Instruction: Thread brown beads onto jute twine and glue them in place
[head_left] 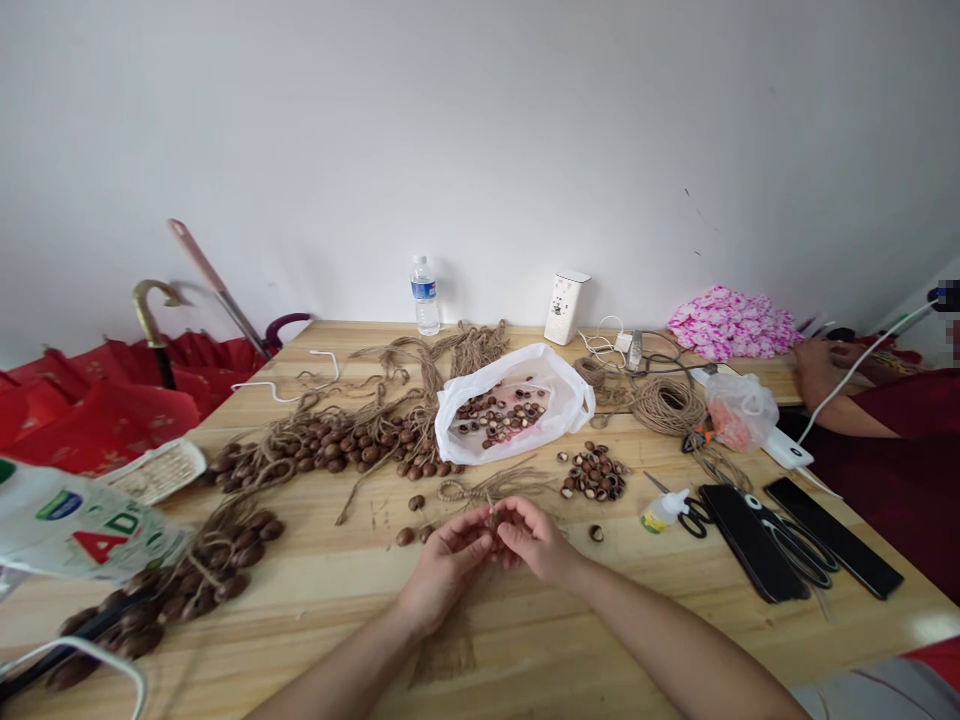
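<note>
Plain pale wall [480, 150] rises behind a light wooden worktop [540, 640] crowded with nuts and string. Just past the person's fingertips, near the middle of the front part, lies a piece of twine [476, 491] with a loop at its left end; its near end runs into the hands. The left hand [450, 560] has thumb and fingers pinched together, and the right hand [538, 543] meets it in the same way, so each grip is closed on the twine; whether a nut is tucked in there too is hidden.

Left of the fingertips sit a few loose nuts [405, 536]; to the right is a small heap of nuts [595, 472], some of them opened. Beyond the twine, a white plastic bag [448, 430] stands open with more nuts inside. Bunches of nuts tied with twine [330, 440] spread to its left, and a coil of twine [669, 406] lies to its right. Nearer on the right are a glue-type bottle [660, 513], small scissors [696, 518], and large scissors [795, 540] between two black phones [752, 545]. Against the wall stands a water bottle [424, 300]. At far right, another person's arm [847, 405] rests on the worktop edge.
</note>
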